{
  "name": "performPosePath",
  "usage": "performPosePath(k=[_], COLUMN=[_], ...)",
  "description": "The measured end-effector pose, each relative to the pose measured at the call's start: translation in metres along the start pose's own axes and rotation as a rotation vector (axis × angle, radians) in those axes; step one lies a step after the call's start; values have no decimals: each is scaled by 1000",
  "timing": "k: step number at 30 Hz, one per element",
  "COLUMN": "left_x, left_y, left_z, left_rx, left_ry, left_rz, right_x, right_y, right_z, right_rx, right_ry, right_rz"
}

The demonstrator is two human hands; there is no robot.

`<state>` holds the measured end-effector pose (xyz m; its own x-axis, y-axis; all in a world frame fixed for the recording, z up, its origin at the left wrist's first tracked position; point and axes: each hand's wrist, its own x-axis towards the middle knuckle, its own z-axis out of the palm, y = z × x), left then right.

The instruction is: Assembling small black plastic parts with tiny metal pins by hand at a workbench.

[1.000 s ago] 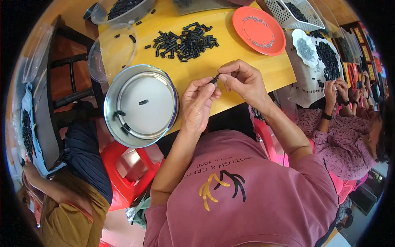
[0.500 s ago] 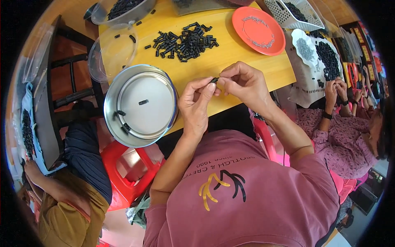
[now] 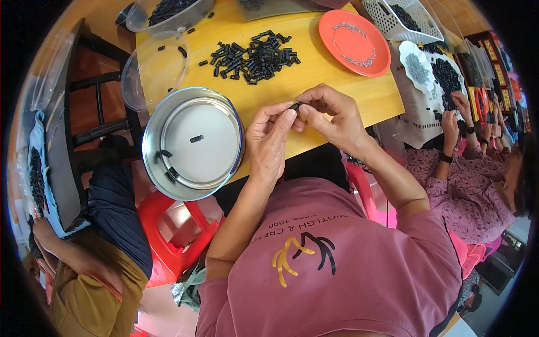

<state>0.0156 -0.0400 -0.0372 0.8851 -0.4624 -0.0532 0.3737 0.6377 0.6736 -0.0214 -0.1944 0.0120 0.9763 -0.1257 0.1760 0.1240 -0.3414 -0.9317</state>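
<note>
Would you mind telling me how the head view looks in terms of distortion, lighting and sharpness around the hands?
Head view: fisheye bends the yellow table edges toward a black rim; lighting is even and soft, with mild sheen on the metal tin; left hand and right hand are sharp, the small black piece between them tiny but visible.

Both forearms reach forward; the left hand (image 3: 268, 140) and right hand (image 3: 331, 115) meet, fingertips pinched together, wrists slightly bent

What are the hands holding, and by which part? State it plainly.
A small black piece, pinched between the fingertips of the left hand and the right hand above the yellow table. It is too small to tell which part is gripped.
</note>
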Motion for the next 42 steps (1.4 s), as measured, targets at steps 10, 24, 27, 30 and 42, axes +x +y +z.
performPosePath(k=[10, 24, 27, 30, 42], left_x=[-1, -4, -6, -8, -6], left_y=[1, 3, 8, 12, 10], left_z=[3, 8, 11, 13, 8], left_rx=[-17, 38, -64, -48, 512], left_ry=[9, 30, 20, 15, -9], left_rz=[-12, -12, -112, -146, 39], right_x=[6, 6, 16, 22, 10], right_y=[-5, -18, -19, -31, -20], right_z=[-9, -25, -36, -42, -25], right_rx=[-166, 31, -119, -252, 181], right_ry=[-30, -156, -260, -363, -262], right_rz=[-191, 133, -130, -234, 279])
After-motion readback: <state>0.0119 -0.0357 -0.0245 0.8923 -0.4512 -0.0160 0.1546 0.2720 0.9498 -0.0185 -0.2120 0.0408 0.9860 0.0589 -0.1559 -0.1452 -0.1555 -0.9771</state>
